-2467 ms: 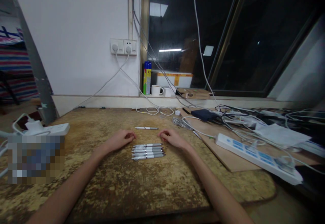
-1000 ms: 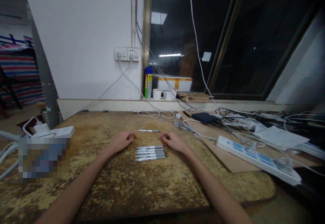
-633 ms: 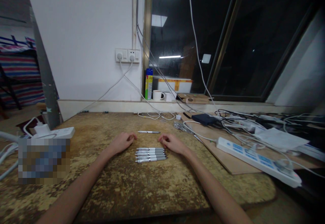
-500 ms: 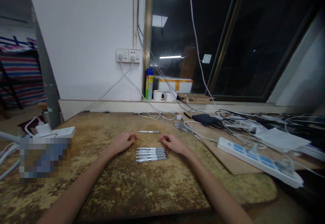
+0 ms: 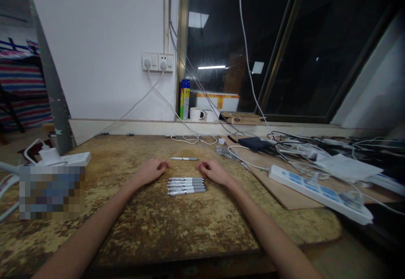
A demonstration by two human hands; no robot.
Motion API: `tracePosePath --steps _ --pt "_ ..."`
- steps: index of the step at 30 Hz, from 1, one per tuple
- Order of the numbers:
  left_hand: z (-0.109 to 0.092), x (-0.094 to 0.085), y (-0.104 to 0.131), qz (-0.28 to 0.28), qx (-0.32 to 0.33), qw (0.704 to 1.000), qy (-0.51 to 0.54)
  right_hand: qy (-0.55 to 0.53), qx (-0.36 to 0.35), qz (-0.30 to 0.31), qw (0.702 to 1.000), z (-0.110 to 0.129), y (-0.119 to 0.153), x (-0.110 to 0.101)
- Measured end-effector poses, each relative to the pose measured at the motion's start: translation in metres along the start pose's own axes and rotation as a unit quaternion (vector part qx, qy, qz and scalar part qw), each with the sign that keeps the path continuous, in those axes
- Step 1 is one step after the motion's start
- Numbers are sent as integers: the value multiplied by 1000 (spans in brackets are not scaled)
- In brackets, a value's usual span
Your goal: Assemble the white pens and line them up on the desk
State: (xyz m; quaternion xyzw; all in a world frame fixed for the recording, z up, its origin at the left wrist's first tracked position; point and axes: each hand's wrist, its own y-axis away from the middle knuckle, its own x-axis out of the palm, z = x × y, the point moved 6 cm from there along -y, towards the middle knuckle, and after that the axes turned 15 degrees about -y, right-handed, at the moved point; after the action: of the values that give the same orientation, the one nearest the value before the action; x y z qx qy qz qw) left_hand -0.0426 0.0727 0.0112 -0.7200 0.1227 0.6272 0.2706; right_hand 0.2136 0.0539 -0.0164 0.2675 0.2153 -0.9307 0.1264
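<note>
A single white-and-grey pen (image 5: 184,158) lies crosswise on the worn wooden table (image 5: 177,232). Nearer to me, several similar pens (image 5: 186,185) lie side by side in a stack of parallel rows. My left hand (image 5: 153,171) rests on the table just left of the lone pen, fingers curled in and nothing visible in them. On the other side, my right hand (image 5: 214,172) lies close to the lone pen's right end and above the right ends of the grouped pens. Its fingers are curled too, with no object seen in them.
A white power strip (image 5: 319,194) lies on a brown board (image 5: 284,201) at the right, among tangled cables. Another white power strip (image 5: 76,159) sits at the left, near a pixelated patch. A mug (image 5: 196,113) and a spray can (image 5: 184,99) stand on the window sill.
The whole view has shifted slightly, so everything sits a little higher in the picture. Both hands keep nearly the same places beside the lone pen, and the pens have not moved.
</note>
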Motion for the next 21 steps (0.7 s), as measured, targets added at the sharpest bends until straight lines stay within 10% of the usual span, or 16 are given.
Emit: tracePosePath --steps 21 --pt "6 1 -2 -2 -9 1000 -15 73 -4 -56 996 1 1 -14"
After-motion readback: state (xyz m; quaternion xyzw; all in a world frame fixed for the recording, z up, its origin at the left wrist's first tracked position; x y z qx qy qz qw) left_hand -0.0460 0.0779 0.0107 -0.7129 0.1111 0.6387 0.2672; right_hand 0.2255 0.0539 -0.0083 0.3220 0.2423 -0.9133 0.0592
